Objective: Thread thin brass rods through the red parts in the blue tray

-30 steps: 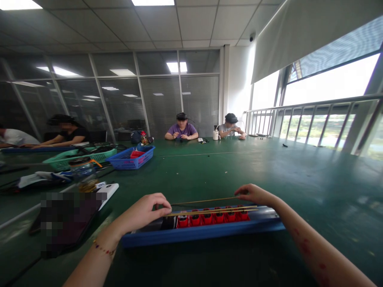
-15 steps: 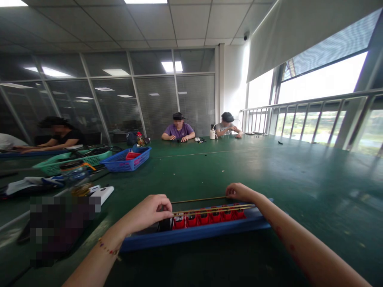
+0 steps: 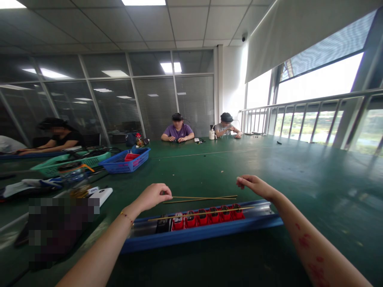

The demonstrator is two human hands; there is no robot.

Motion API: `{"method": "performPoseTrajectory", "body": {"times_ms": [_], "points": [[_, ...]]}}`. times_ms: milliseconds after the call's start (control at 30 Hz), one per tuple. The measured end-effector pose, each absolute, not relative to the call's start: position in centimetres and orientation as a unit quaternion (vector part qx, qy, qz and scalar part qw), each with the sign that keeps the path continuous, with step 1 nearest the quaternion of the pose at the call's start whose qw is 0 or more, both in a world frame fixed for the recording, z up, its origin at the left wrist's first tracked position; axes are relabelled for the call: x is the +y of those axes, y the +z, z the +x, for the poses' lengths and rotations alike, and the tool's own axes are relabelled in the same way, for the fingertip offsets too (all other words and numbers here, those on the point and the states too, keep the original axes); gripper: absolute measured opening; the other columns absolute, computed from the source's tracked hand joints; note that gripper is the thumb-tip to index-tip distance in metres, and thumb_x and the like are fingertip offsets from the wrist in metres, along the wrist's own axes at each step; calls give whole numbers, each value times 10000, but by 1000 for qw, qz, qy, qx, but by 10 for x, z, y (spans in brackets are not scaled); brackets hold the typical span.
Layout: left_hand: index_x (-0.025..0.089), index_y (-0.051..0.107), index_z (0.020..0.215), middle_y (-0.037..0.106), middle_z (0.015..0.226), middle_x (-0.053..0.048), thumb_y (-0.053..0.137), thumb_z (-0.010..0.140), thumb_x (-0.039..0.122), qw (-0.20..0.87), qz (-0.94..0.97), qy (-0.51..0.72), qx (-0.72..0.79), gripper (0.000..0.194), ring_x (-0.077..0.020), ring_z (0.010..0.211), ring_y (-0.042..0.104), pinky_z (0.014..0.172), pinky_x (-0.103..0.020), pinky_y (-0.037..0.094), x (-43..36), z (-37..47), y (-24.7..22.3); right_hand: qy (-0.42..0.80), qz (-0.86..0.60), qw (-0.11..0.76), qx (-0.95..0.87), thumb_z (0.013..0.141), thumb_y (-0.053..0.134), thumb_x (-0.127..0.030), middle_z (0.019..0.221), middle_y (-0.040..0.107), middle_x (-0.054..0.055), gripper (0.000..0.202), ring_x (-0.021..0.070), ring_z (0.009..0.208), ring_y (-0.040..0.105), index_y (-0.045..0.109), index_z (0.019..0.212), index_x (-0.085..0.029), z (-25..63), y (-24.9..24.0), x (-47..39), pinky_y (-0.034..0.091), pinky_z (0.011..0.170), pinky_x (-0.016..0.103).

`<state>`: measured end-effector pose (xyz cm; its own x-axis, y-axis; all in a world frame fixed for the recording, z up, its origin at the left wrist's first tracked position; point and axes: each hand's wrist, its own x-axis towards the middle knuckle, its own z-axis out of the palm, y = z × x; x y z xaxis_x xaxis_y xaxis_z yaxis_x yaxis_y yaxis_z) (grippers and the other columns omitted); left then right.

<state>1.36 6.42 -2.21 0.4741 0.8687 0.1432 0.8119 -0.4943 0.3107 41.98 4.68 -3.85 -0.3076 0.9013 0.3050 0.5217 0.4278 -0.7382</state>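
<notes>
A long blue tray (image 3: 209, 232) lies before me, holding a row of red containers (image 3: 202, 217) with dark contents and a black block (image 3: 163, 225) at their left. One thin stick (image 3: 196, 214) rests lengthwise across the tray. Beyond it, two more thin sticks cross at a narrow angle. My left hand (image 3: 156, 195) pinches the left end of the upper stick (image 3: 206, 197); the other stick (image 3: 176, 201) lies just below. My right hand (image 3: 249, 184) is past the tray's far right edge, fingers curled together, near the sticks' right ends; whether it holds anything is too small to tell.
At the left are a blue basket (image 3: 124, 162), a green basket (image 3: 49, 169), a jar (image 3: 73, 179), a white device (image 3: 104, 196) and a dark pouch. Several people sit around the green table (image 3: 191, 167), away from my hands.
Both hands have moved away from me, off the tray. A stick that lay over the tray is now beyond it, beside the far stick. My right hand has left the far stick's end.
</notes>
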Motion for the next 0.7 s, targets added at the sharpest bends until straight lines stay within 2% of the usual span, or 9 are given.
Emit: {"method": "performPoseTrajectory", "body": {"times_ms": [167, 300, 467, 700], "points": [[197, 661, 747, 595, 874, -16, 530, 710, 471, 118, 861, 122, 479, 306, -157, 768, 555, 654, -214, 387, 85, 22, -43, 317, -471, 238, -788, 752, 501, -544, 679, 554, 1, 430, 117, 587, 476, 590, 870, -140, 429, -25, 30, 388, 533, 225], [190, 663, 748, 612, 842, -21, 544, 697, 459, 129, 860, 104, 483, 299, -170, 788, 563, 679, -219, 397, 94, 24, -59, 354, -461, 185, -792, 706, 573, -530, 722, 554, 4, 427, 123, 639, 488, 538, 873, -139, 434, -24, 27, 378, 548, 213], [189, 655, 748, 621, 856, -26, 554, 689, 458, 141, 853, 97, 493, 294, -180, 780, 574, 665, -226, 403, 98, 25, -74, 393, -455, 113, -791, 664, 639, -493, 646, 523, -29, 403, 99, 576, 461, 499, 816, -146, 431, -26, 25, 322, 481, 181], [197, 616, 835, 648, 842, -16, 528, 719, 442, 169, 838, 107, 507, 285, -162, 764, 583, 645, -220, 415, 99, 26, -81, 412, -438, 71, -796, 650, 665, -440, 701, 593, 3, 379, 131, 627, 537, 515, 837, -146, 419, -24, 24, 377, 512, 189]]}}
